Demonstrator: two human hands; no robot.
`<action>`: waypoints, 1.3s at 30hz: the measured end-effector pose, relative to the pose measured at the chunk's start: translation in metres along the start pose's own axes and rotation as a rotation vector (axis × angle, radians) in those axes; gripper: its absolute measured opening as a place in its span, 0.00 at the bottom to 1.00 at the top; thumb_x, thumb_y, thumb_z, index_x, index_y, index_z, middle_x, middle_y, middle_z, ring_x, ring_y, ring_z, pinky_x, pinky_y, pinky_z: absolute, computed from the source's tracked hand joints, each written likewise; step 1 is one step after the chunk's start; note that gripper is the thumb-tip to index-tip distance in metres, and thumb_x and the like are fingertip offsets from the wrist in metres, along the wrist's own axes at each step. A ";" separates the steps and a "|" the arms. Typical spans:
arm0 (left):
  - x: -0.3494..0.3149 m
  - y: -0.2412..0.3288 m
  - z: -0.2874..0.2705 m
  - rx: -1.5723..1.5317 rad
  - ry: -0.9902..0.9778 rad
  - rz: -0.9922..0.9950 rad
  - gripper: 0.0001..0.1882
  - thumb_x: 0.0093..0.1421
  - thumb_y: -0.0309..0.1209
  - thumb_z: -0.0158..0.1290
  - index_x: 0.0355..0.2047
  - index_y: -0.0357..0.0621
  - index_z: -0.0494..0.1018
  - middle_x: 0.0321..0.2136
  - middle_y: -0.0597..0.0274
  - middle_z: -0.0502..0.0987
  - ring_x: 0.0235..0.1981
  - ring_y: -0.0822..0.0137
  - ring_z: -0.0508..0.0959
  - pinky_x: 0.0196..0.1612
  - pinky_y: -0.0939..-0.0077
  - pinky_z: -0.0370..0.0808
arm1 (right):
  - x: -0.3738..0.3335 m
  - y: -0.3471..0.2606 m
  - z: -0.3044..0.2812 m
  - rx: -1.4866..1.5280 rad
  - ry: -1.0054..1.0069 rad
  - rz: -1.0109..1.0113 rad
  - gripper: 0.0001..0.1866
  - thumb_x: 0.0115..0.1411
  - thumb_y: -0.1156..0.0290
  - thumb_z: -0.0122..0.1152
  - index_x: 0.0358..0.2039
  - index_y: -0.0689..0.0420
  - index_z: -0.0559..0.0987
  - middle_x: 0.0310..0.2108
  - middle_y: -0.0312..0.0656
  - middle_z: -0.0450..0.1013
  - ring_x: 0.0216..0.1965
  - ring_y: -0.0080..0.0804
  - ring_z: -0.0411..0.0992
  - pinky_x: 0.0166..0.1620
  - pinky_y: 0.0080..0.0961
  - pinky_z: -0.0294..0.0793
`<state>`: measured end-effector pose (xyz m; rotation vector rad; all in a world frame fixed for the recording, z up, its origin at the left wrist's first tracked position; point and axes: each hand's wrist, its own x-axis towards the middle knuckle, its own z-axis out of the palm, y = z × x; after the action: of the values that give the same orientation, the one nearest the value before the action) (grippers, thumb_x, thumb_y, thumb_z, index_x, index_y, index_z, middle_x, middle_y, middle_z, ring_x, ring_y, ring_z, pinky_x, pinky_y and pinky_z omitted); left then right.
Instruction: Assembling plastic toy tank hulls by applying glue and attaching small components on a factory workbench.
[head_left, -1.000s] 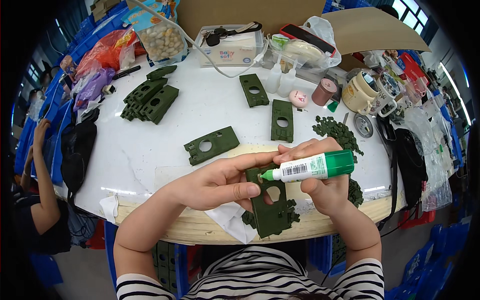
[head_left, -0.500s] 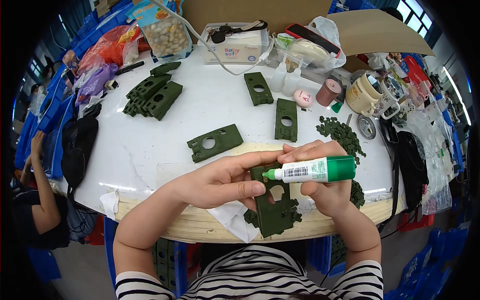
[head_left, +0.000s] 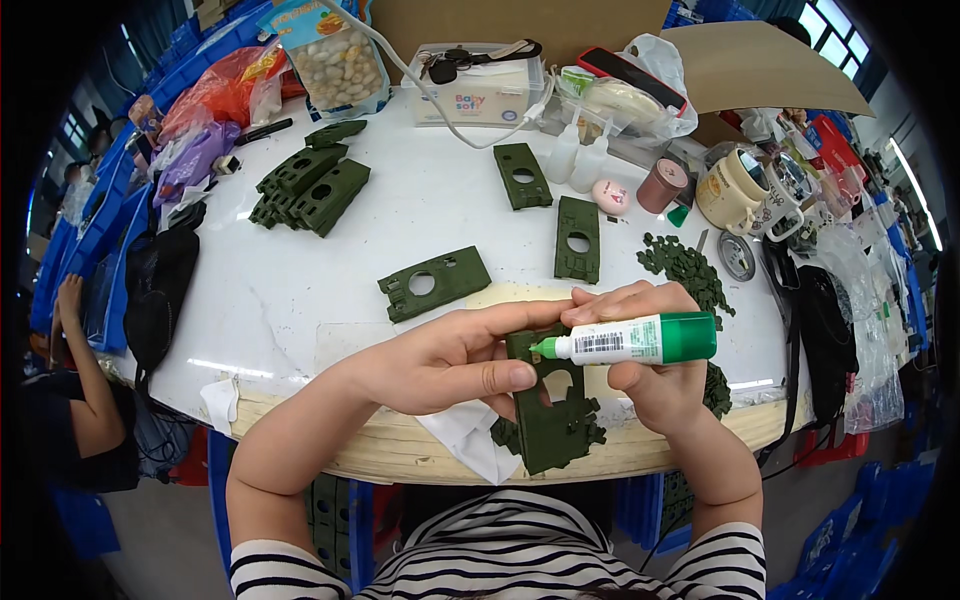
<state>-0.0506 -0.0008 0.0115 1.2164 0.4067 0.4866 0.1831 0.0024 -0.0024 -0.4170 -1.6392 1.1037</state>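
Note:
Between thumb and fingers, my left hand [head_left: 455,365] grips a dark green plastic tank hull [head_left: 550,440] with a round hole, held above the table's front edge. My right hand [head_left: 655,385] is closed round a white glue bottle [head_left: 610,343] with a green end, lying level in the grip. Its light green nozzle points left and meets the hull's upper part near my left thumb. Small green plastic pieces [head_left: 507,434] lie beside and partly behind the hull. Beyond my hands rest three more hulls, one of them a tilted hull [head_left: 435,283] closest to my left hand.
A stack of green hulls [head_left: 310,190] sits at the far left. At right lies a heap of small green parts [head_left: 690,275], near mugs [head_left: 730,190] and a metal lid [head_left: 736,256]. White squeeze bottles [head_left: 590,160] stand behind. A co-worker's arm [head_left: 85,370] shows at left.
The whole view has shifted slightly. Both hands keep their grips, and the glue nozzle stays at nearly the same place on the hull.

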 end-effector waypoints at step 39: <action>-0.007 0.000 -0.020 -0.079 0.087 0.274 0.29 0.66 0.36 0.50 0.63 0.37 0.58 0.46 0.56 0.75 0.45 0.68 0.79 0.39 0.76 0.83 | -0.007 -0.013 -0.013 0.147 0.360 0.212 0.33 0.58 0.38 0.55 0.44 0.58 0.65 0.37 0.41 0.68 0.42 0.30 0.68 0.54 0.33 0.69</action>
<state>-0.0676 0.0113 0.0059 1.1826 0.2923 0.7866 0.2010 -0.0035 0.0043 -0.6631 -1.2106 1.2165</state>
